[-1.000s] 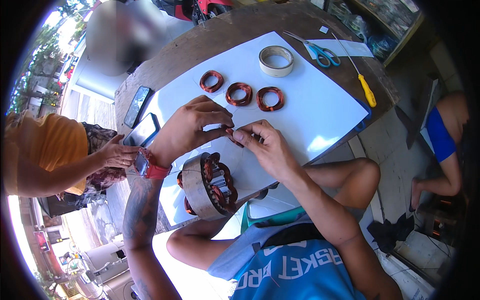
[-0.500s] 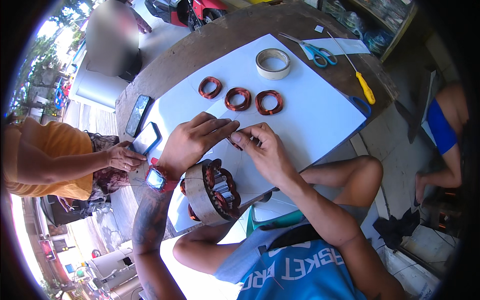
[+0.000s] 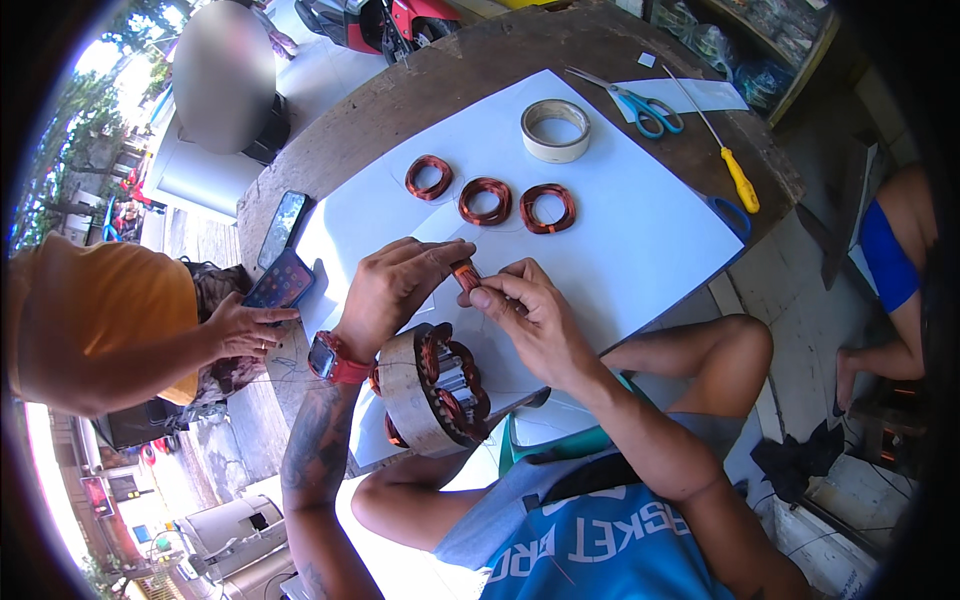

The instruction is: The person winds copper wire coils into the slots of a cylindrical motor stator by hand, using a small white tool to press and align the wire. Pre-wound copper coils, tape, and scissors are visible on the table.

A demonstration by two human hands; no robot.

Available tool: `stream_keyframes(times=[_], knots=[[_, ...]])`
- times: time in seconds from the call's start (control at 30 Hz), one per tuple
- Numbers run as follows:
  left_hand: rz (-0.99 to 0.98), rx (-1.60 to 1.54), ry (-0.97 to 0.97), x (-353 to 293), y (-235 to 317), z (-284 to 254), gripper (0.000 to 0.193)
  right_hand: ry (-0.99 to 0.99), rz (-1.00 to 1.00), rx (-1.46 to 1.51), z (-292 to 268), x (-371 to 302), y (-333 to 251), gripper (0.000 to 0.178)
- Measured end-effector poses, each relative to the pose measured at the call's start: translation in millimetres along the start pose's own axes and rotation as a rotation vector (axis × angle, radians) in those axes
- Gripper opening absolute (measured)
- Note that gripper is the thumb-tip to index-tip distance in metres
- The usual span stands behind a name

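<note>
My left hand [image 3: 392,288] and right hand [image 3: 540,318] pinch a copper coil [image 3: 468,279], a stator [image 3: 405,400] near, three wound rings [image 3: 487,220] and tape roll [image 3: 556,152] beyond.

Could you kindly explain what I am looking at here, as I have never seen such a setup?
Certainly. There is no machine at work: these are a person's bare hands, seen from a wide fisheye camera worn on their head, so straight edges bend. The left hand and right hand hold a small copper-coloured coil between their fingertips. On the white sheet lie three similar coils and a tape roll; beyond are scissors and a yellow-handled screwdriver. Near the left wrist sits a metal ring with coils inside.
</note>
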State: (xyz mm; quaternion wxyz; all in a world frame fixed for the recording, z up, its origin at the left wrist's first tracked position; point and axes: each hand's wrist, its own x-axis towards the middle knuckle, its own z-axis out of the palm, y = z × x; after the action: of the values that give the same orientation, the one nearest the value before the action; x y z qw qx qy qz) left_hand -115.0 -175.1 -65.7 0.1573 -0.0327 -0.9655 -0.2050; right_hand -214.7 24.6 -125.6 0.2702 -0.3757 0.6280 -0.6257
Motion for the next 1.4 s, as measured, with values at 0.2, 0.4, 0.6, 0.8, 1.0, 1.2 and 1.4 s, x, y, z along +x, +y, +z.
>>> stream_keyframes(times=[0.2, 0.4, 0.6, 0.8, 1.0, 1.2, 1.4], knots=[[0.129, 0.258, -0.016, -1.7, 9.2, -6.6, 0.056, 0.056, 0.002, -0.022, 4.5, 0.0, 0.8, 0.035], [0.096, 0.126, -0.003, -1.9, 2.5, -3.1, 0.051, 0.109, -0.067, 0.031, 13.0, 2.6, 3.2, 0.036], [-0.145, -0.061, 0.036, -7.9, -0.9, 13.5, 0.029, 0.081, -0.109, -0.039, 13.0, 6.4, 9.2, 0.032], [-0.206, -0.176, 0.025, -6.0, -5.7, 19.0, 0.022, 0.103, -0.102, -0.024, 16.2, 6.2, 12.6, 0.033], [-0.256, -0.314, -0.006, -7.8, -12.2, 20.6, 0.022, 0.145, -0.111, 0.029, 19.6, 5.6, 14.2, 0.03], [-0.288, -0.39, 0.016, -7.9, -11.4, 27.6, 0.023, 0.142, -0.135, -0.024, 18.5, 7.1, 13.5, 0.03], [-0.147, -0.214, 0.042, -2.5, -10.8, 14.0, 0.027, 0.121, -0.092, -0.078, 16.4, 7.9, 12.4, 0.029]])
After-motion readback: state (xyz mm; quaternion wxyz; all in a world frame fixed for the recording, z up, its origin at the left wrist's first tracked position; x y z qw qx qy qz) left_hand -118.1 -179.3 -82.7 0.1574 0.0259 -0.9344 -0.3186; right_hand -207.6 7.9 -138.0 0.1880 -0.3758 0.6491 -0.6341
